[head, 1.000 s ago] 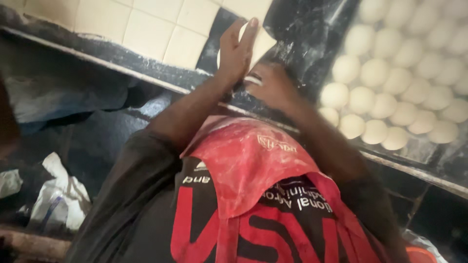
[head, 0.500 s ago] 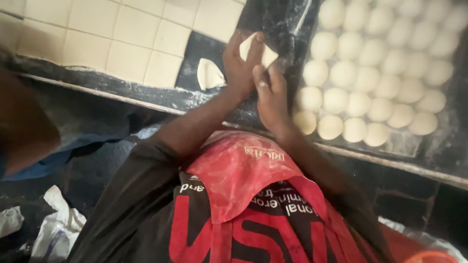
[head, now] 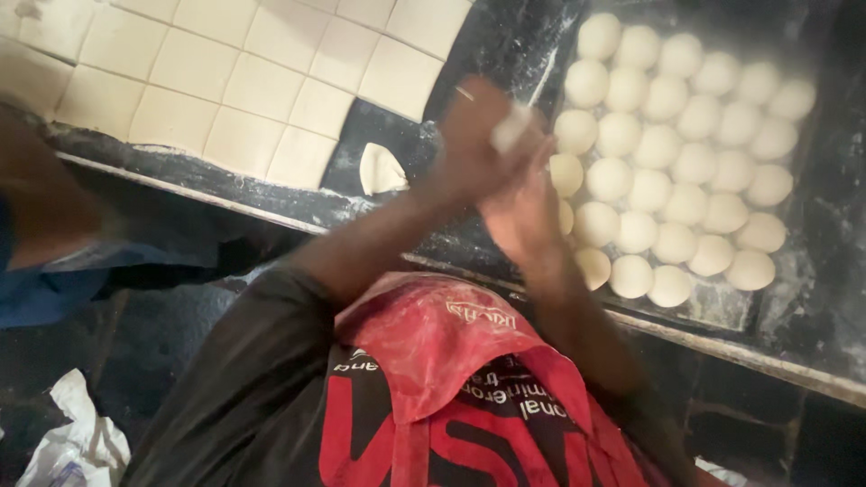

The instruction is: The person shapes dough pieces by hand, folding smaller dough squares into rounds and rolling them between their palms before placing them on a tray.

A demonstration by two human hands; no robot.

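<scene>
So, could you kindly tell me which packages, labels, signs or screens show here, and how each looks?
Printed red plastic bag: worn apron-like at the chest, low centre, crumpled, pale print.
Printed shirt: beneath the bag, black with large red lettering and small white print.
Crumpled white wrapper: bottom left on the dark floor.
No signs or screens.

rows of dough balls (head: 686, 153) crowd the counter's right; bare dark counter (head: 487, 36) lies open beside them.

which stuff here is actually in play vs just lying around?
In play:
- left hand and right hand, pressed together around a pale dough piece
- dough balls in rows on the floured black counter

Lying about:
- flat dough scrap
- crumpled white paper on the floor
- tiled wall
</scene>
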